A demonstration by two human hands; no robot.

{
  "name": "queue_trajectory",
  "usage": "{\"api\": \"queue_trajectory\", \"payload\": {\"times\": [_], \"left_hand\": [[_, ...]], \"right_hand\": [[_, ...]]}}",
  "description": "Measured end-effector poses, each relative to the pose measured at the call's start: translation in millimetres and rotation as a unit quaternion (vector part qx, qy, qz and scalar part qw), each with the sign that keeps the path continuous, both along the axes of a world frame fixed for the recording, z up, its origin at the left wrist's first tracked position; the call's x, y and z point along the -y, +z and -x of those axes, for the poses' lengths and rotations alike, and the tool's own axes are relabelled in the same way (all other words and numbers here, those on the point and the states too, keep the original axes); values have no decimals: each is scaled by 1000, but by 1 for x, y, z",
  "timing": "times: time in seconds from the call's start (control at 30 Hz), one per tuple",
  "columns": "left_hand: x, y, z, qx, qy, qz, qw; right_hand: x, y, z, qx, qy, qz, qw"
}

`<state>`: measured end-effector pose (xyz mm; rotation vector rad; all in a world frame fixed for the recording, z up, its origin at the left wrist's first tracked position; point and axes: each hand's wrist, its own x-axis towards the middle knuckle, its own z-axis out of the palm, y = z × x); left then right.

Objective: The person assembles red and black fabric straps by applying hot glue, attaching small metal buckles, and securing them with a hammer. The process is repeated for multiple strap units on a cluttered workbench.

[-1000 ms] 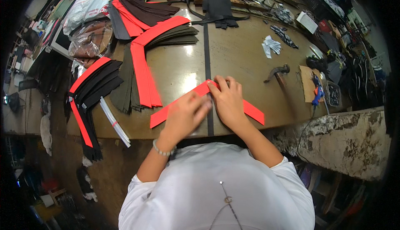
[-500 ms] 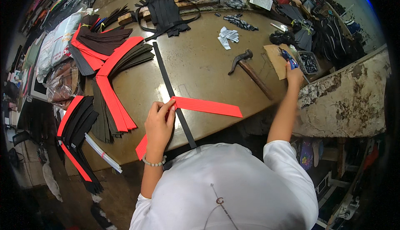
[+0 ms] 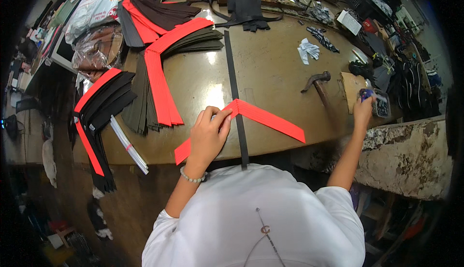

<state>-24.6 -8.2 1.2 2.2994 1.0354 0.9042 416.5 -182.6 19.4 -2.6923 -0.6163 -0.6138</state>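
Note:
A bent stack of red strips [image 3: 270, 118] lies across a long black strip [image 3: 232, 71] near the table's front edge. My left hand [image 3: 211, 132] pinches the red strips just left of their bend, thumb and fingers closed on them. Out to the right, my right hand [image 3: 363, 112] is closed round a small blue tool [image 3: 366, 94]; its exact kind cannot be made out. That hand is beside a piece of brown cardboard [image 3: 354, 89] and a clear box of small dark pieces [image 3: 382, 106].
A hammer [image 3: 319, 87] lies between my hands. Fanned red and black strips [image 3: 162, 85] cover the table's left side, with white tubes [image 3: 128, 143] at its edge. Black straps [image 3: 244, 6] and white labels [image 3: 308, 50] lie farther back. A worn slab [image 3: 401, 155] borders the right.
The view has shifted, so the table appears farther right. My left fingers have moved from the bend to just left of it. My right hand with the blue tool has come off the cardboard.

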Motion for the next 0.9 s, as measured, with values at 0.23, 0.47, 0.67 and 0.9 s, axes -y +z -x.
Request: {"api": "queue_trajectory", "payload": {"times": [0.23, 0.47, 0.67, 0.9], "left_hand": [[-1, -2, 1, 10, -1, 10, 1000], [-2, -4, 2, 25, -2, 11, 1000], [-2, -3, 2, 29, -2, 10, 1000], [-2, -7, 1, 22, 5, -1, 1000]], "right_hand": [[-78, 56, 168, -353, 418, -126, 827], [-124, 55, 208, -337, 518, 56, 784], [-127, 47, 208, -293, 539, 61, 788], [-100, 52, 216, -295, 527, 118, 788]]}}
